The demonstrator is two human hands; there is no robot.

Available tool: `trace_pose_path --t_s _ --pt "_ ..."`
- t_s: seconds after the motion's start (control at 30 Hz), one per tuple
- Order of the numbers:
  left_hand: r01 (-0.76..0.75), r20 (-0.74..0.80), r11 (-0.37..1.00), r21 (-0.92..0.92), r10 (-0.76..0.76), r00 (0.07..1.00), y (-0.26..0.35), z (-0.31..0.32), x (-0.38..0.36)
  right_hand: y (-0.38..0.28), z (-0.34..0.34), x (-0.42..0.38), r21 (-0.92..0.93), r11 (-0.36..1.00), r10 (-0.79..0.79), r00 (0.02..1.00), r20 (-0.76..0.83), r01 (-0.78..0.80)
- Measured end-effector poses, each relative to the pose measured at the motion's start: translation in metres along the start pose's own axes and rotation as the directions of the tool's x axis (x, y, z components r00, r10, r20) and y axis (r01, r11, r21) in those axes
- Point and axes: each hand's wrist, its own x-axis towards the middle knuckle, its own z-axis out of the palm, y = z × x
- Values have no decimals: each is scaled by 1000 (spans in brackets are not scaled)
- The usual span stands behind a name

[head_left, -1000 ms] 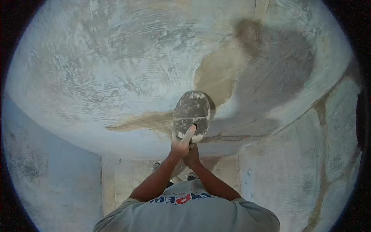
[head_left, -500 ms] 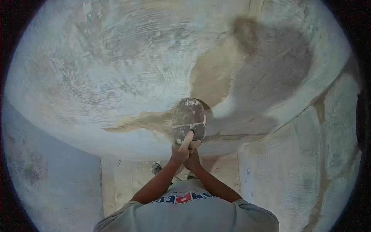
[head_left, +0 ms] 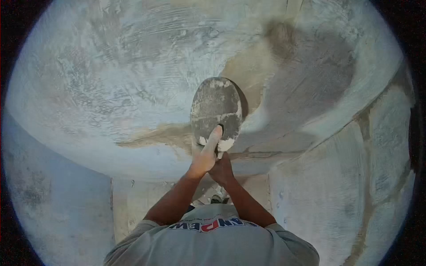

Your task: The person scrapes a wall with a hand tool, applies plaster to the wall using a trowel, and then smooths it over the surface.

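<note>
A dark, oval board (head_left: 217,99) smeared with dried white plaster is held up in front of the patchy plastered surface (head_left: 146,66). My left hand (head_left: 205,157) is closed on its lower end, with the thumb lying over the face beside a small dark hole. Just below and to the right, my right hand (head_left: 221,170) is closed close against the left one. Its fingers are mostly hidden, and I cannot make out what they grip. A small pale tip (head_left: 220,155) shows between the hands. Behind the board runs a tan patch (head_left: 246,80).
A grey, darker area (head_left: 310,80) spreads at the upper right, partly shadow. Pale walls stand at left (head_left: 57,190) and right (head_left: 319,190). A brown seam (head_left: 366,177) runs down the right wall. My shoes (head_left: 218,198) show below, on the floor.
Both hands and the oval board have moved up and forward, away from my body. The board looks larger and covers more of the tan patch.
</note>
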Motion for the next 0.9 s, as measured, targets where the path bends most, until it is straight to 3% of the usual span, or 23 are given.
trace_pose_path --t_s 0.07,0.13,0.23,0.27,0.37,0.43,0.5,0.57,0.6,0.63,0.67,0.73,0.83,0.87,0.9 --pt "-116 7 989 88 116 993 -15 -3 2 8 7 2 143 985 -91 993 -77 101" --pt "175 -107 984 -2 -175 979 -18 -8 -15 11 12 -10 366 908 -161 977 -141 203" --pt "132 -175 989 -68 -142 974 -28 -6 -28 34 15 -10 505 850 -199 979 50 147" --pt "214 -115 976 -25 -216 970 -23 -10 -26 29 23 -9 582 792 -154 983 -98 182" --pt "26 -7 997 75 -25 1000 -9 -1 -15 -9 -9 -24 347 935 79 997 18 -81" --pt "91 13 996 -16 -91 996 -35 -19 -17 47 20 -8 227 949 -190 972 -135 217" --pt "187 -62 973 -132 -197 978 -43 -23 -23 58 32 -7 374 902 -186 976 -113 216" --pt "87 -61 994 -61 -90 994 -30 -12 -21 12 20 -16 438 856 -176 952 -251 274" --pt "39 -28 999 -25 -40 999 -23 -10 -16 7 16 -15 406 876 -175 957 -232 258" --pt "92 -7 995 -36 -92 996 -14 -7 -14 2 13 -14 373 895 -173 962 -212 243" --pt "145 14 989 -44 -144 989 -4 -5 -11 14 11 -6 268 944 -169 980 -102 190" --pt "137 -38 990 -41 -138 990 -16 -8 -11 31 7 3 -116 963 -239 970 54 244" --pt "-5 -83 1000 -2 4 997 -39 -17 -20 31 19 -14 174 929 -291 935 -203 327" --pt "-73 -88 997 15 74 993 -40 -15 -24 14 13 -23 349 928 -102 990 -95 130" --pt "-35 -75 999 -17 34 997 -36 -15 -22 8 11 -21 363 908 -163 974 -158 211"
